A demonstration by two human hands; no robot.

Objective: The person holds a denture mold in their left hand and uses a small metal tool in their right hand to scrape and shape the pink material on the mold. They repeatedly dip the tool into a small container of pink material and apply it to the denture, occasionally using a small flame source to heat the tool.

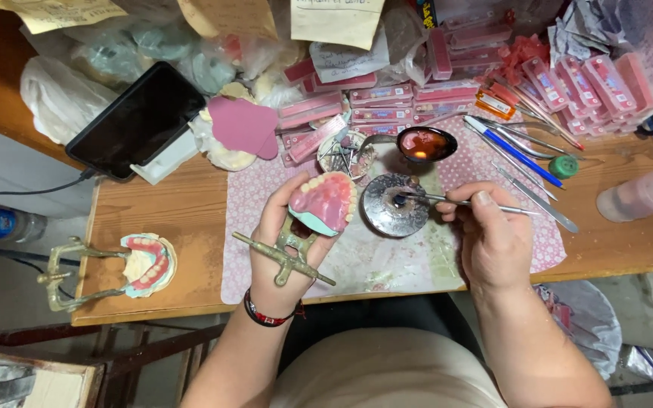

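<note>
Left hand (pixel 285 249): fingers closed around a pink wax denture model (pixel 325 201) on its brass frame (rough metal).
Right hand (pixel 491 234): pinches a thin steel tool (pixel 447 200), tip over a round metal dish (pixel 396 205).

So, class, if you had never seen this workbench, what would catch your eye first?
First, the pink denture model on a brass frame, held up in the left hand at the centre. Next, the right hand touching a thin metal tool to a round metal dish. Behind, stacked pink boxes crowd the table.
</note>
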